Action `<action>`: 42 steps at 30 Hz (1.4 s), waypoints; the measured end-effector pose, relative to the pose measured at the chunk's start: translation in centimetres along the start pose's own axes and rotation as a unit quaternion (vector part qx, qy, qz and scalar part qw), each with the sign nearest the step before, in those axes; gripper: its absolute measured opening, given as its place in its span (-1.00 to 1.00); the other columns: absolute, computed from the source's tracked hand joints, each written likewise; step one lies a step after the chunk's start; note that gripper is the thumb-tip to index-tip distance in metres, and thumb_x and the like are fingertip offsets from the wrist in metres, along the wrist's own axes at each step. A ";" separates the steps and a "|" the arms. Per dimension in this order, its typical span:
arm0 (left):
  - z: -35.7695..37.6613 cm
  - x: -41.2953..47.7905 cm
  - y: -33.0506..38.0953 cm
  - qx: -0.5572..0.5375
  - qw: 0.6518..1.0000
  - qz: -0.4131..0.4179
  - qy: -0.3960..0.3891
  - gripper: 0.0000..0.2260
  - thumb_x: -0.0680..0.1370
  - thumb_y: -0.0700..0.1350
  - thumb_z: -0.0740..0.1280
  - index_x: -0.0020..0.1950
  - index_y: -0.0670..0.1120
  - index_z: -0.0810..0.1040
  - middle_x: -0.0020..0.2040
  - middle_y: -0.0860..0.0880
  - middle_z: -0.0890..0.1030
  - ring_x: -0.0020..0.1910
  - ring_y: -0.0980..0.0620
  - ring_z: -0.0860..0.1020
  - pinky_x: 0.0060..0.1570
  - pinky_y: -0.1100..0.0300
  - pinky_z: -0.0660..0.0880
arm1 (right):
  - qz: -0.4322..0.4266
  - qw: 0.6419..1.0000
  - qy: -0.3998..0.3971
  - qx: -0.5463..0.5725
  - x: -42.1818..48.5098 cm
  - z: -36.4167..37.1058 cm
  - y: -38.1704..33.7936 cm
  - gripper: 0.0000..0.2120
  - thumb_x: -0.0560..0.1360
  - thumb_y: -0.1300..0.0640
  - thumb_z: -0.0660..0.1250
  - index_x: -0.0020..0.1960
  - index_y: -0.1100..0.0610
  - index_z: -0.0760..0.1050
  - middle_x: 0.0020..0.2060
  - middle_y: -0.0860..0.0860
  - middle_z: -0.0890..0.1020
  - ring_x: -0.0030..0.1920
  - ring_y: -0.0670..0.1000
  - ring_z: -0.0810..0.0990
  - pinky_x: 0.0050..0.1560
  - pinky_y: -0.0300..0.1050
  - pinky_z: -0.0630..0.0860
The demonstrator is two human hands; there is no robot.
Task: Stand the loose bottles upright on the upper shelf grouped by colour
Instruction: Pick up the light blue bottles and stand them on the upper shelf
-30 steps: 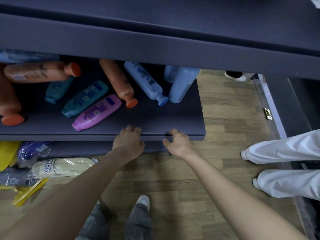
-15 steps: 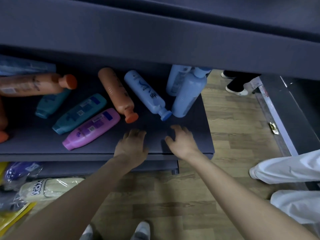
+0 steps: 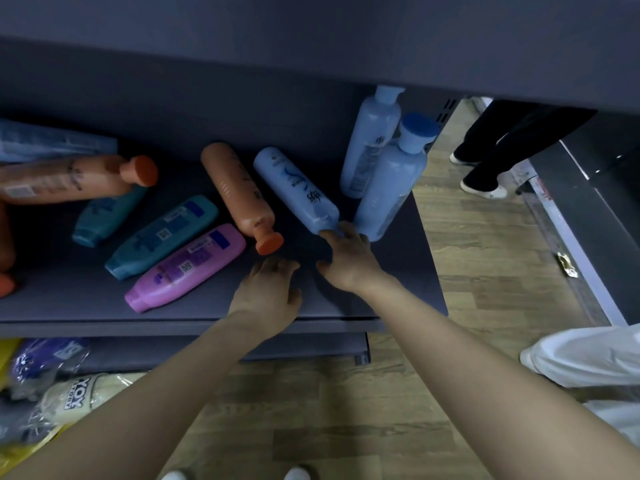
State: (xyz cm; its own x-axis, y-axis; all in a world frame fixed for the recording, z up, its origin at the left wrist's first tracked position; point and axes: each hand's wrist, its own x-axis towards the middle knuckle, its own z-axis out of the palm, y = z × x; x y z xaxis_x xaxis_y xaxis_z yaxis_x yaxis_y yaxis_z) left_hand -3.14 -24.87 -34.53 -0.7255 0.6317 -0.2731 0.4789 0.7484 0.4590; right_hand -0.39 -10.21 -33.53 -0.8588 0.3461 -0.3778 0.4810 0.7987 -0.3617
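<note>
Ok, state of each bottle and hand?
Rear blue bottle: upright.
Front blue bottle: upright.
Third blue bottle: lying.
Centre orange bottle: lying.
Left orange bottle: lying.
Pink bottle: lying.
Large teal bottle: lying.
Small teal bottle: lying.
Left hand: open, empty.
Right hand: touching third blue bottle.

At the right end of the shelf (image 3: 69,306) two bottles stand: the front standing bottle (image 3: 391,188) and, just behind it, the rear standing bottle (image 3: 367,143). Near the shelf's middle the first lying bottle (image 3: 294,188) and, on its left, the second lying bottle (image 3: 239,195) lie with caps frontward. Further left three flat bottles (image 3: 162,233) lie side by side; behind them lies the crosswise bottle (image 3: 69,178). The right hand (image 3: 349,261) touches the first lying bottle's cap end; the left hand (image 3: 270,292) is over the shelf's front.
</note>
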 end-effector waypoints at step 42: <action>-6.9 -4.6 1.1 0.125 0.991 0.048 -0.002 -0.66 0.55 -0.12 0.23 0.32 -0.13 0.44 0.30 -0.16 0.43 0.29 -0.14 0.35 0.23 0.06 0.34 | 0.085 0.987 -0.098 -0.099 -10.7 -0.9 -1.8 -0.72 0.54 0.21 0.25 0.25 0.12 0.43 0.19 0.14 0.47 0.20 0.14 0.45 0.04 -0.08 0.42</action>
State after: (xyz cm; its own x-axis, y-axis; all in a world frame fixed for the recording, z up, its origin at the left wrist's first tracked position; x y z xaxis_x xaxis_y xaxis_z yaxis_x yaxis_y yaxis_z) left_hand -2.65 -28.31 -26.97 -0.6685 0.7033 -0.2419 0.6536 0.7107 0.2601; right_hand 7.76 -14.91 -28.03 -0.7084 0.3980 -0.5829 0.5550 0.8243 -0.1117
